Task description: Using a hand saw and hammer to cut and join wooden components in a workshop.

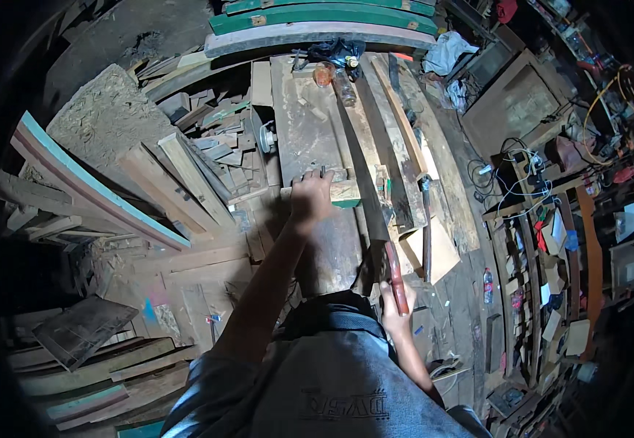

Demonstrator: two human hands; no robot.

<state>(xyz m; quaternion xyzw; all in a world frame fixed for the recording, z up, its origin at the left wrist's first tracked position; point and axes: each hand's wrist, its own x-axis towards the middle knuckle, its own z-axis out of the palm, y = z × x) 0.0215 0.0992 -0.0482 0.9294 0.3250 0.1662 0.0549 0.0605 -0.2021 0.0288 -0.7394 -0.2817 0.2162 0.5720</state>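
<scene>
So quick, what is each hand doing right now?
Left hand: pressed down on the small wood block on the workbench.
Right hand: closed around the handsaw handle.
</scene>
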